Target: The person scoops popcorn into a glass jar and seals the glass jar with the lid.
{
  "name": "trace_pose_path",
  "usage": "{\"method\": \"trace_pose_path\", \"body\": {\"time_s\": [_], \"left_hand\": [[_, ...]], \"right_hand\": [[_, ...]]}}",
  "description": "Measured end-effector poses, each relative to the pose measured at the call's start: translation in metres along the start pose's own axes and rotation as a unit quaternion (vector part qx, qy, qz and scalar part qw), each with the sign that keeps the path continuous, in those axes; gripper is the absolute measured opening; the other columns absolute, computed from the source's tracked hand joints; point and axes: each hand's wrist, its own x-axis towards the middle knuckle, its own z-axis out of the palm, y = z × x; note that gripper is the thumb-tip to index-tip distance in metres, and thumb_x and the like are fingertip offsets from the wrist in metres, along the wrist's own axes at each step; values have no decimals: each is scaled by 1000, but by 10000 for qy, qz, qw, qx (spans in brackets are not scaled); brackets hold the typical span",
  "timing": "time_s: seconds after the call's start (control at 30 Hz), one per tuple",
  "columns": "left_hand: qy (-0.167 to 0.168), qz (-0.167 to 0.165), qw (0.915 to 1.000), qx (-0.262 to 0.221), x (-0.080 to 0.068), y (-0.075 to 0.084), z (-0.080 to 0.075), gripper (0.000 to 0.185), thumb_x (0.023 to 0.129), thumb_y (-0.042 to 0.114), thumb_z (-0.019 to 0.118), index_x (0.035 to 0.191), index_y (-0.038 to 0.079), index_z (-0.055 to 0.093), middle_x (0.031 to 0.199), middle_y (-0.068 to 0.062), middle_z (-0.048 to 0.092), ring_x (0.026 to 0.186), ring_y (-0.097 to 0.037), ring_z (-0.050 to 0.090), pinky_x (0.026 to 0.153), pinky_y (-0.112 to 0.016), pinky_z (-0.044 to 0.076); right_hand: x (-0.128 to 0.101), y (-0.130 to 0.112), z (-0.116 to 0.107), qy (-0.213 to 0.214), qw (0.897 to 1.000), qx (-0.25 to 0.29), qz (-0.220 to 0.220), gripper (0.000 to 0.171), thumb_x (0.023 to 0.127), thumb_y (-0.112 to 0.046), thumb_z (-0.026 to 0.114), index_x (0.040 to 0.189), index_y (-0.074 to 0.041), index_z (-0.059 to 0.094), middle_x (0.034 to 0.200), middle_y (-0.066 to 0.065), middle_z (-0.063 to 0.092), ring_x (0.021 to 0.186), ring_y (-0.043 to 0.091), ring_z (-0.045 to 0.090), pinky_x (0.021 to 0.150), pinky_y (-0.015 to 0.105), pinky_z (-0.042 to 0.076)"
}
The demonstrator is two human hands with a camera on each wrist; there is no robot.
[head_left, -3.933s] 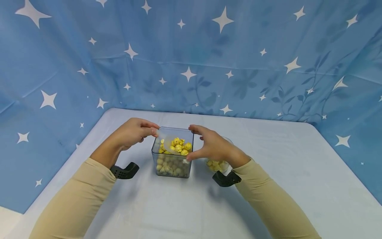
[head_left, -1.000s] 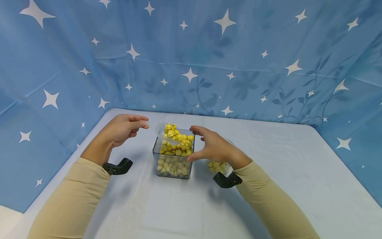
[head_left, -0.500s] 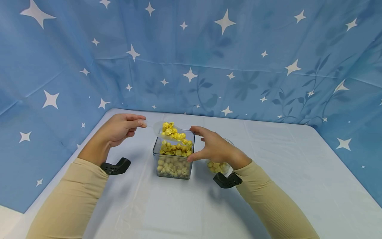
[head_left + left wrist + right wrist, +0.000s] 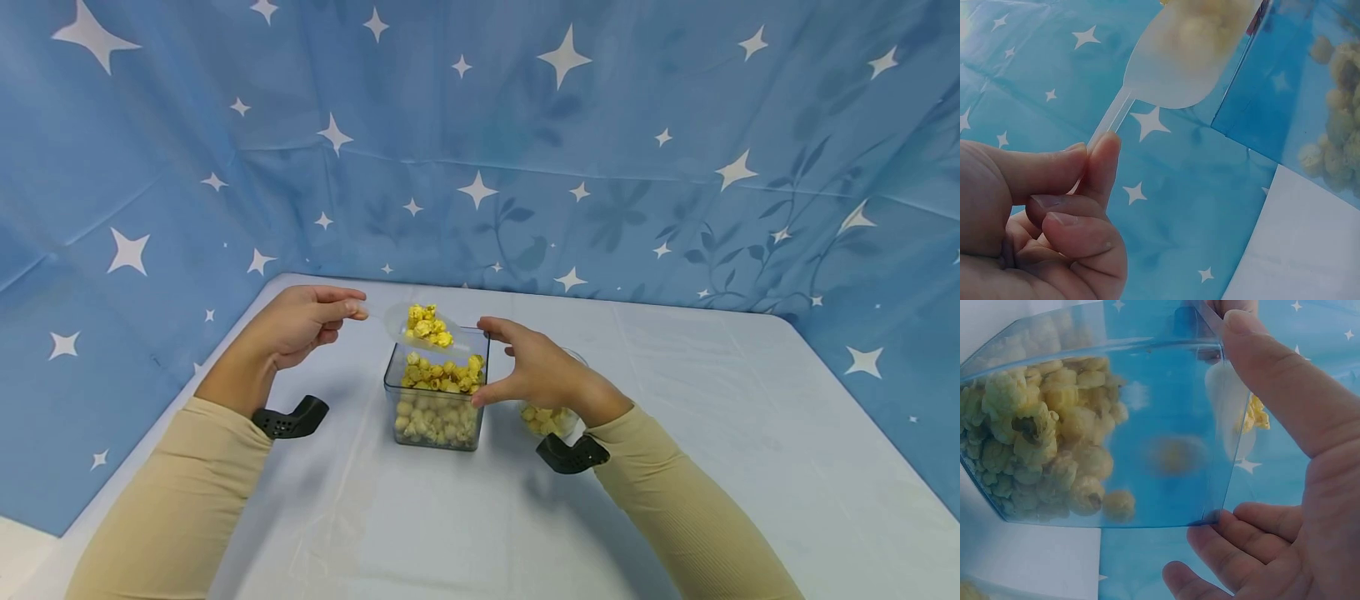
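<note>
Between the thumb and index finger of my left hand is the thin handle of a translucent plastic scoop. The scoop's bowl is tilted over the open box and carries a small heap of yellow popcorn. My right hand grips the right side of the clear square box, thumb at the near corner and fingers at the far one. Inside the box, popcorn fills the lower part. The popcorn on the scoop looks blurred in the left wrist view.
A clear round bowl with some popcorn stands to the right of the box, partly hidden under my right hand and wrist. The white tabletop reaches back to a blue star-patterned curtain.
The scoop was down inside the box earlier. My left hand has since drawn it up and leftward. Popcorn has slid off its tip into the box, leaving a smaller heap. The right hand stays put.
</note>
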Motion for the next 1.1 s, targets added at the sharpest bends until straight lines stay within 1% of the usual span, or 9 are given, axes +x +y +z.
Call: {"method": "trace_pose_path", "body": {"time_s": [0.2, 0.3, 0.53, 0.77, 0.93, 1.1], "left_hand": [[-27, 16, 10000, -40, 1, 0, 1, 43, 108, 11, 44, 145, -11, 41, 99, 7, 62, 64, -10, 29, 64, -25, 34], [-36, 19, 10000, -37, 1, 1, 2, 43, 109, 12, 44, 145, -10, 41, 100, 7, 62, 64, -10, 30, 64, -25, 35], [-131, 93, 9999, -39, 1, 5, 8, 44, 109, 13, 45, 147, -8, 41, 106, 3, 61, 64, -11, 30, 66, -26, 36], [-211, 183, 9995, -138, 5, 12, 21, 44, 109, 13, 45, 148, -7, 41, 107, 0, 61, 63, -11, 29, 66, -26, 36], [-291, 187, 9993, -172, 11, 15, 33, 43, 109, 12, 45, 147, -6, 43, 109, -3, 61, 62, -11, 28, 65, -26, 36], [-367, 180, 9990, -194, 18, 18, 46, 41, 108, 12, 46, 146, -6, 45, 108, -4, 62, 63, -11, 30, 65, -26, 35]], "right_hand": [[-3, -1, -2, 46, 10000, -58, -14, 106, 77, -39, 89, 157, -4, 28, 159, 10, 33, 144, 27, 34, 112, 46, 34], [-6, 0, -5, 96, 9999, -46, -69, 106, 77, -37, 89, 157, -4, 28, 158, 11, 34, 143, 27, 35, 112, 45, 34], [-19, 8, -18, 414, 9989, 34, -201, 94, 77, -29, 90, 152, -5, 37, 151, 8, 44, 137, 25, 42, 108, 43, 39], [-38, 22, -32, 678, 9971, 236, -244, 90, 79, -24, 88, 151, -5, 38, 150, 9, 45, 137, 26, 42, 108, 47, 37], [-52, 37, -38, 823, 9962, 280, -113, 88, 80, -24, 87, 150, -4, 38, 150, 10, 45, 135, 28, 43, 109, 50, 35], [-65, 52, -40, 990, 9943, 389, 94, 88, 80, -25, 87, 150, -2, 37, 150, 13, 44, 137, 32, 39, 110, 53, 33]]}}
